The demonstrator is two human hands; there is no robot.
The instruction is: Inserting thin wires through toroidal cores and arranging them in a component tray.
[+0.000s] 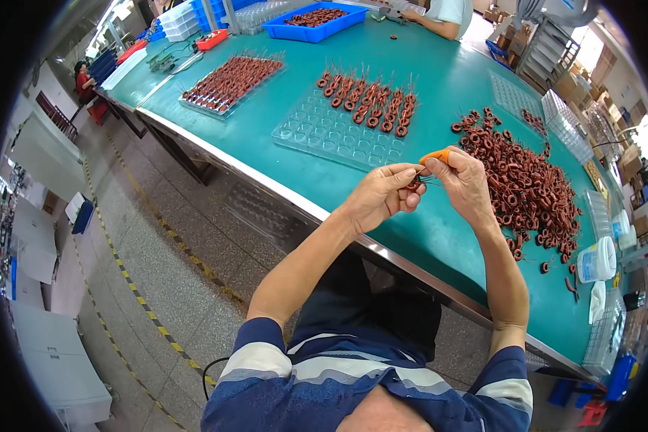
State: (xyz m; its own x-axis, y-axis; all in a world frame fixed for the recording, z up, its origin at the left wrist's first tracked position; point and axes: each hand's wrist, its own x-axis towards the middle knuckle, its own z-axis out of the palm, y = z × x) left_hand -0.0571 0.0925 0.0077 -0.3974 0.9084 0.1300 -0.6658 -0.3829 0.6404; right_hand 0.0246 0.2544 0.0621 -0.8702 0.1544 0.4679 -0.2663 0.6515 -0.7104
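Left hand (380,196) holds a wired red-brown ring (413,186), apparently to steady it; right hand's (462,184) fingers pinch an orange item (435,155) just above. Tray (315,134) beyond fingers, pile (529,189) rightward, seemingly for reach.

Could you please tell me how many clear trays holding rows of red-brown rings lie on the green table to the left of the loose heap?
2: the partly filled tray just beyond the left hand, and the fuller tray farther left. None appears hidden there.

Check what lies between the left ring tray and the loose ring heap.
A partly filled clear plastic tray lies between them in the head view.
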